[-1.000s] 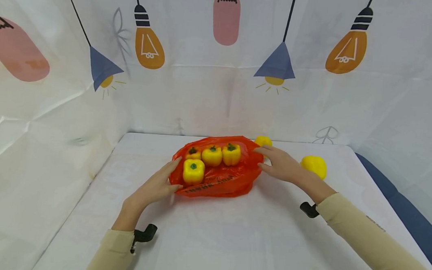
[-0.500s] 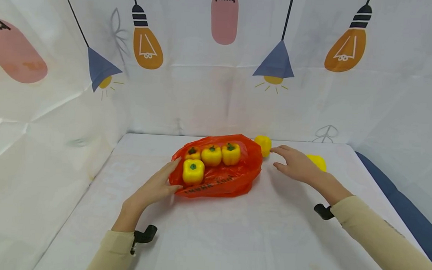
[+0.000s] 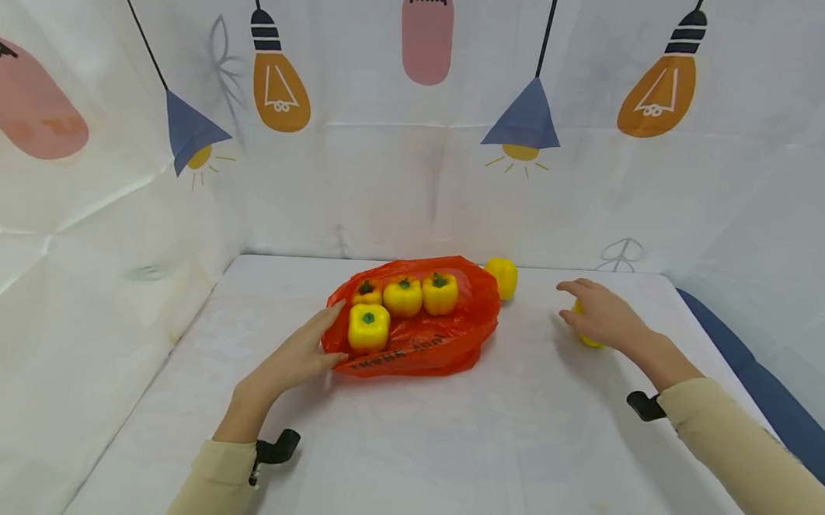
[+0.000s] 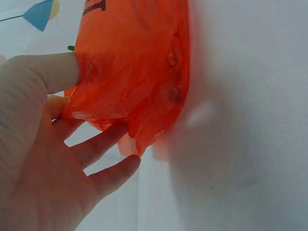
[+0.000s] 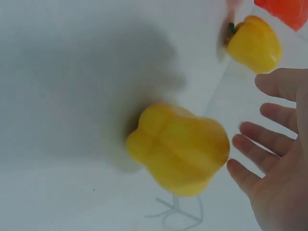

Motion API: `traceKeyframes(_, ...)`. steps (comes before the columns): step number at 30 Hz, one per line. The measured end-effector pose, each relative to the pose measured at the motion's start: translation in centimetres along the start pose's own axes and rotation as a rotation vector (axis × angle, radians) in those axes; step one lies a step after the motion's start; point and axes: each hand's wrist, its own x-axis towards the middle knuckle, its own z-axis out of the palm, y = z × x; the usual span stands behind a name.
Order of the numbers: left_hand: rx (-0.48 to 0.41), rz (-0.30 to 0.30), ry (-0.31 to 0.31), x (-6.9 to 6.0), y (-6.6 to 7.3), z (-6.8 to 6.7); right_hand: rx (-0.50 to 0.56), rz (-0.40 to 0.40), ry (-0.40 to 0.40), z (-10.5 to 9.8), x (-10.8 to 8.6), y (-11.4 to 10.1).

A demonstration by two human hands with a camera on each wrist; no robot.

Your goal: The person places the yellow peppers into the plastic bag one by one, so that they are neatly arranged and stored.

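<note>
An orange-red plastic bag lies with its mouth spread on the white table, with several yellow bell peppers inside. My left hand is at the bag's left rim, thumb and fingers spread apart. In the left wrist view, the thumb and some fingertips touch the bag. To the right, my right hand hovers over another yellow bell pepper, mostly hiding it in the head view. The right wrist view shows that pepper beside spread fingers, with nothing held.
One more yellow pepper sits just behind the bag's right end, close to the table's back edge. A white curtain printed with lamps hangs behind the table. Dark blue material borders the right edge.
My right hand has left the bag's right rim and moved right, over the pepper there. My left hand has stayed at the bag's left rim.
</note>
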Motion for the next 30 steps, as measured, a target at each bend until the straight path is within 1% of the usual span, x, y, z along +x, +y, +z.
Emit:
traceKeyframes(7,0.001,-0.003,0.008,0.0,-0.2,0.0,-0.008,0.023,0.0,-0.1,-0.1,1.4)
traceKeyframes(14,0.007,-0.01,0.005,0.0,-0.1,0.0,-0.007,0.101,-0.04,-0.5,-0.6,2.0)
traceKeyframes(22,-0.002,-0.022,-0.006,0.2,-0.1,0.0,-0.024,0.172,-0.034,-0.2,-0.6,2.9)
traceKeyframes(25,-0.005,-0.027,-0.007,0.3,-0.2,0.0,-0.015,0.188,-0.042,-0.1,-0.6,3.4)
traceKeyframes(30,-0.006,-0.027,-0.001,0.2,-0.3,0.0,0.046,0.224,-0.07,-0.1,-0.6,4.1)
